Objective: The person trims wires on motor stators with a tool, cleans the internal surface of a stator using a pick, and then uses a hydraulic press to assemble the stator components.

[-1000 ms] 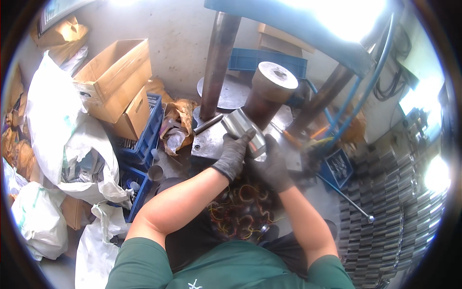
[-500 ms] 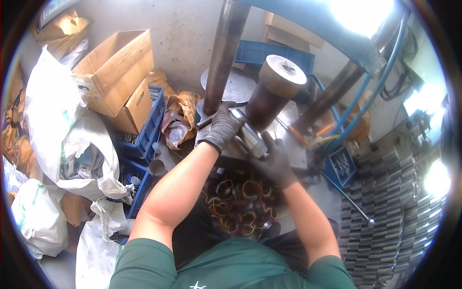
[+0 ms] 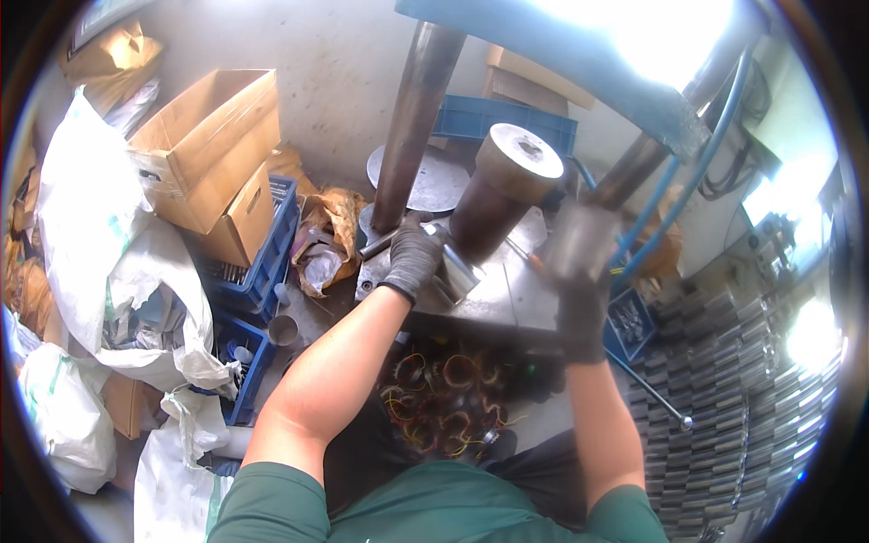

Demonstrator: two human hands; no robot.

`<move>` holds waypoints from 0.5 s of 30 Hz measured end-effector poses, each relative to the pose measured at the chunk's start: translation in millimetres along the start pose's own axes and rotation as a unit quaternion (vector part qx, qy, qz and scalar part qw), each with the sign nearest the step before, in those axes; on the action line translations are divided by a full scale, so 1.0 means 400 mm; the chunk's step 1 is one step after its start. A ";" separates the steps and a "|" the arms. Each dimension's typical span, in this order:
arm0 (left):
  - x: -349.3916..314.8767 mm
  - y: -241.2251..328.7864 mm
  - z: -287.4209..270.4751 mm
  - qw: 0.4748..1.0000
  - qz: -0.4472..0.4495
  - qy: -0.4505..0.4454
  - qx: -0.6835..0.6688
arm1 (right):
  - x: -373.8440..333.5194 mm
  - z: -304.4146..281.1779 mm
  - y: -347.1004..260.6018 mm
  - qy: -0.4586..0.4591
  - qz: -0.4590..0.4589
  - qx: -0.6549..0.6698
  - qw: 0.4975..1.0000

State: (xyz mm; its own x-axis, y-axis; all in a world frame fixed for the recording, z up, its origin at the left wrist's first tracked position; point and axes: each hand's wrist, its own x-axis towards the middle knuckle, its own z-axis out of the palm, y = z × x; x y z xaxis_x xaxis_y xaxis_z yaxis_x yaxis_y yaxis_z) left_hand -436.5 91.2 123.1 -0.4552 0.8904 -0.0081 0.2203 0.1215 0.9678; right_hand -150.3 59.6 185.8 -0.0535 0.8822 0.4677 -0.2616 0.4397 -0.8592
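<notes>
My left hand, in a grey glove, is closed on the press table. A dark metal rod sticks out from its left side. By its right side lies a shiny metal cylinder; the fingers partly hide where the two meet. My right hand, in a dark glove, is raised over the table's right side and smeared by motion. At its fingers is a blurred grey metal cylinder, upright and apart from the table parts. Between the hands stands a thick dark steel ram with a bright top.
Steel posts and a blue crossbeam frame the table. Blue hoses run at right, above stacked metal cylinders. Wired copper coils lie below. Cardboard boxes, blue crates and white sacks crowd the left.
My right hand has moved right and up, away from the shiny cylinder by my left hand, with a metal cylinder in it. The left hand keeps its place at the rod.
</notes>
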 end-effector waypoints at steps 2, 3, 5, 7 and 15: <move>0.004 -0.010 0.009 0.999 0.026 0.038 0.016 | 0.096 0.022 -0.028 -0.005 0.022 -0.041 0.999; 0.009 -0.013 0.017 0.998 0.012 0.052 -0.014 | 0.149 0.044 -0.030 0.027 0.037 -0.078 0.996; 0.017 -0.021 0.026 0.996 0.009 0.073 -0.042 | 0.237 0.096 -0.028 0.045 0.001 -0.124 0.991; 0.023 -0.028 0.034 0.993 0.017 0.101 -0.060 | 0.296 0.145 -0.015 0.032 -0.034 -0.119 0.992; -0.014 0.010 0.064 0.977 0.140 0.044 -0.155 | 0.473 0.172 0.072 0.040 -0.124 -0.414 0.901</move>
State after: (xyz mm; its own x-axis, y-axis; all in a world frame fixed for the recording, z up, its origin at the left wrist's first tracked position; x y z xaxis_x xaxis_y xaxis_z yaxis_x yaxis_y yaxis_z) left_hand -410.9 97.9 120.7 -0.4908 0.8265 0.2758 0.0802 -0.2723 0.9589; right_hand -234.3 227.8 263.7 -0.0131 0.7338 0.6793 0.5539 0.5709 -0.6061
